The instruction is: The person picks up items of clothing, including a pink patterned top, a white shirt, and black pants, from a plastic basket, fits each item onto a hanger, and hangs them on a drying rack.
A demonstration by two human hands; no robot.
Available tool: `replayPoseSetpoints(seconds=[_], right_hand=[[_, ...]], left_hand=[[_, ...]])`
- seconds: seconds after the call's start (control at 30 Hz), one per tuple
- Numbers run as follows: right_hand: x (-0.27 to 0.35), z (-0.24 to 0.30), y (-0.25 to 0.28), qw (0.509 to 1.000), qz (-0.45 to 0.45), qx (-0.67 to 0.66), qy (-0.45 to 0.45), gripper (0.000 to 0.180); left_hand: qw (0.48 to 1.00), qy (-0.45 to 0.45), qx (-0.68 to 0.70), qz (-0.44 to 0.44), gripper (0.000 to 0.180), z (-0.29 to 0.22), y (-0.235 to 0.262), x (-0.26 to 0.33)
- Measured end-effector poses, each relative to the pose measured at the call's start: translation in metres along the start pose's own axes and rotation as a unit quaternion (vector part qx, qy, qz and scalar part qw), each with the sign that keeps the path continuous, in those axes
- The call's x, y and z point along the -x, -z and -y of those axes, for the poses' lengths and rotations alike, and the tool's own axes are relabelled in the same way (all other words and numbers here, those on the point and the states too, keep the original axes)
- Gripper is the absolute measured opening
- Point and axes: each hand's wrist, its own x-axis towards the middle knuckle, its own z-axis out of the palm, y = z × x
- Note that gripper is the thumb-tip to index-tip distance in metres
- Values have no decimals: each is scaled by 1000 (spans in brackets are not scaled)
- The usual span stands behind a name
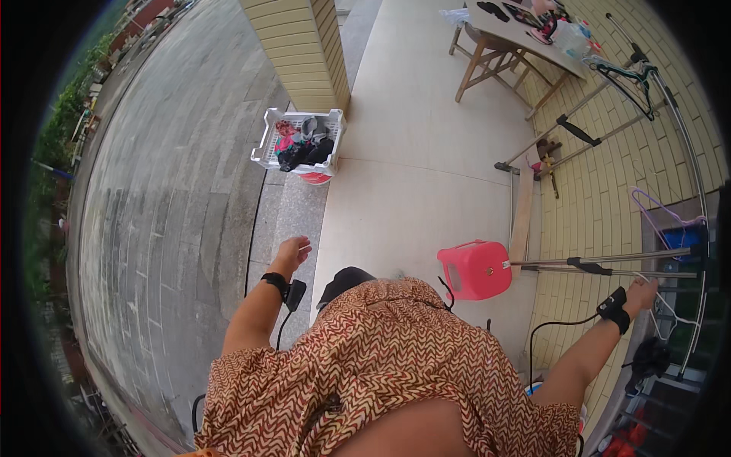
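Note:
My right hand (642,294) is stretched out to the right, its fingers closed on a white clothes hanger (673,329) at the metal drying rack (697,167). Part of the hanger is hidden by the hand. My left hand (293,250) hangs in the air on the other side with its fingers apart and nothing in it. Beyond it, a white plastic basket (339,148) holds a heap of clothes (303,143), black, grey, red and teal. A purple hanger (647,199) and some dark green hangers (626,76) hang farther along the rack.
A pink plastic stool (476,270) stands between me and the rack's bars. The basket sits on a red support (316,178) beside a tiled pillar (301,53). At the far right a wooden table (509,30) carries various items. A brick wall (590,251) runs behind the rack.

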Motion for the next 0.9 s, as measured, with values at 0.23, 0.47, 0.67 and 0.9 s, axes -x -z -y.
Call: replayPoseSetpoints(seconds=[0.23,0.47,0.67,0.9], right_hand=[[3,-18,-13,964,-215,88,131,18],[145,143,-78,878,-128,-449,-108,55],[257,232,-140,868,35,-450,-206,47],[359,344,-220,856,238,-374,-267,33]], left_hand=[[999,20,-36,-21,19,-47,-50,-20],[999,-5,-36,-36,18,-106,-48,-88],[995,-2,-53,-86,24,-167,-11,-175],[987,-2,-107,-121,44,-217,54,-289]])
